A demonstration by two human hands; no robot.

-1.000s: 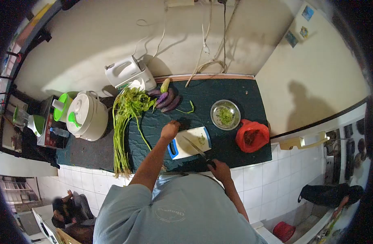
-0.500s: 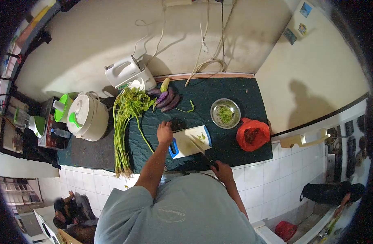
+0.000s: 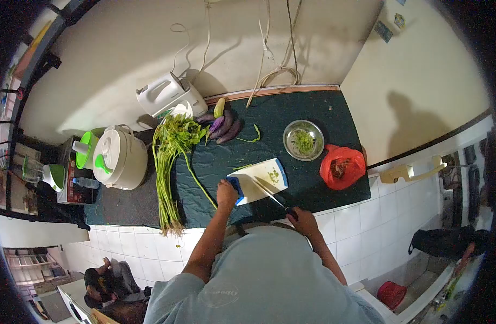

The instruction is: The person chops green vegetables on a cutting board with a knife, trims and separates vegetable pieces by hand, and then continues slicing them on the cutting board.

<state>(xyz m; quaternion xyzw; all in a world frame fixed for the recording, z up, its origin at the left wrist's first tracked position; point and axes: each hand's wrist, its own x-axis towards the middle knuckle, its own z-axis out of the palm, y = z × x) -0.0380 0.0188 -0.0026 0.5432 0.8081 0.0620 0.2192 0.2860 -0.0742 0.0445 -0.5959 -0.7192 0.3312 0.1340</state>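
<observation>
- We stand at a green-covered desk (image 3: 269,110) against a pale wall (image 3: 323,43).
- Left grip (image 3: 227,193): curled by the board's (image 3: 250,190) handle, hold unclear to us.
- Right grip (image 3: 305,220): closed round our knife (image 3: 275,198), blade over the board.
- Around us: cooker (image 3: 120,159), mixer (image 3: 164,96), eggplants (image 3: 225,129), bowl (image 3: 286,141), red bag (image 3: 342,168).
- Greens (image 3: 168,175) crowd our left side.

A kitchen, shown by the rice cooker (image 3: 120,157) and cutting board (image 3: 251,188).

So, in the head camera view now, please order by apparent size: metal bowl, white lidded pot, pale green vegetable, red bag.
1. White lidded pot
2. Red bag and metal bowl: too close to rank
3. Pale green vegetable
</observation>
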